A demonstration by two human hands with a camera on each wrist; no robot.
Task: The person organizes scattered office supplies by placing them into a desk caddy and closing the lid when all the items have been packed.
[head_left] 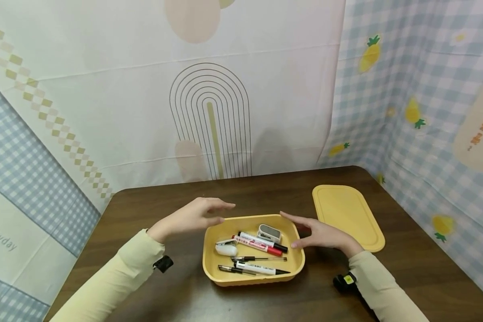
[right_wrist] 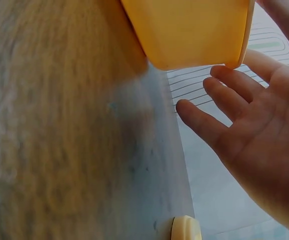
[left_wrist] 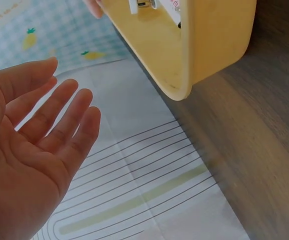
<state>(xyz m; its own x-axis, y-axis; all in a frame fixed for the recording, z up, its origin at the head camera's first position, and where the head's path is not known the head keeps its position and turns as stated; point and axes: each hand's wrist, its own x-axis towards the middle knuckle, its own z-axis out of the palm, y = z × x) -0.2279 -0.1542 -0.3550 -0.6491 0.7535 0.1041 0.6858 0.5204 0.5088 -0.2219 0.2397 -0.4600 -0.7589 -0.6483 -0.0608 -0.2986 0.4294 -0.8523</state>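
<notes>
The yellow box (head_left: 251, 282) lay between my hands, its long axis running from one side to the other. My right hand (head_left: 322, 233) was nearer, empty, thumb spread wide from straightened fingers at the box's far right corner; whether it touched the rim, I couldn't tell. My left hand (head_left: 191, 219) hung by the box's far left corner, clear of it, thumb and fingers parted, holding nothing. The box looked like smooth plastic, round-cornered and thick-lipped. Inside it lay white-barrelled markers (head_left: 251, 267), slim clear pens (head_left: 267, 259) and a rounded white gadget (head_left: 227, 250). Right of the box, a flat yellow lid (head_left: 348, 214) lay on the wood-grained table (head_left: 165, 290).
</notes>
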